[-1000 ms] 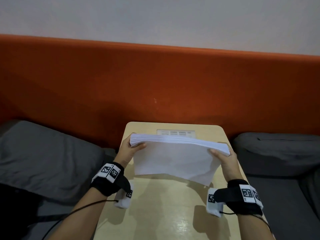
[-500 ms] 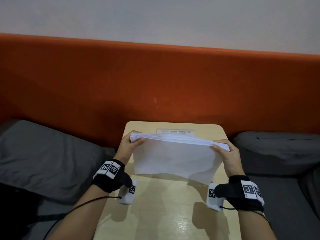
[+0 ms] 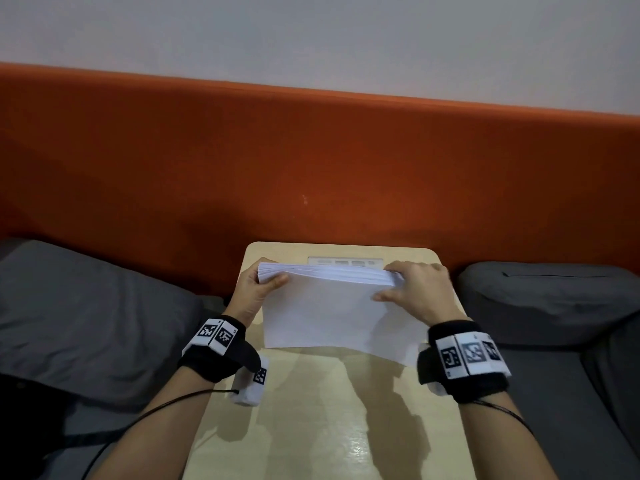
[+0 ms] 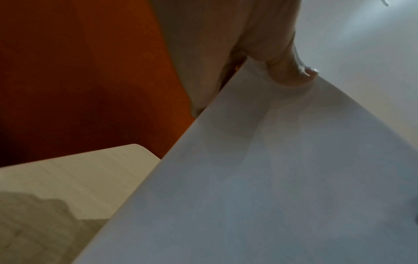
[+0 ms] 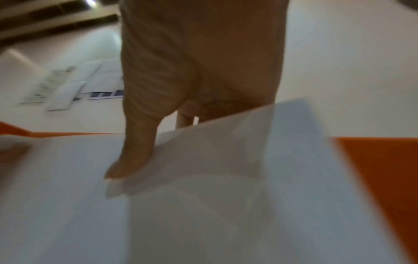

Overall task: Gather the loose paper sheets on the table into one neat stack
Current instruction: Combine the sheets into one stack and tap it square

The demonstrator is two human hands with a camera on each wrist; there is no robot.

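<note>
Right hand point(image 3: 420, 292) has shifted since the earlier frame: from gripping the stack's point(image 3: 332, 313) right edge at the side it now sits over the top right corner, fingers point(image 3: 393, 271) draped on the upper edge, thumb pressing the near face. Left hand point(image 3: 254, 292) is about where it was, pinching the top left corner, thumb in front, other fingers hidden behind. Stack stands on its long edge at the 12 o'clock end of the worktop point(image 3: 329, 420), tilted, bottom edge touching the surface; lower right corner sags toward 4 o'clock, so edges aren't flush yet. Handling guess: moderately thick ream, some weight, floppy across the span, sheets slick on each other and prone to fanning if the pinch loosens. Best held at both short edges near the top, loose enough that sheets can drop and square up when tapped. Worktop is pale glossy wood, narrow, with a small inset panel point(image 3: 346, 262) at 12 o'clock behind the stack. Grey cushions point(image 3: 86, 306) at 9 and 3 o'clock, orange padded backrest point(image 3: 311, 161) beyond, plain wall above.
</note>
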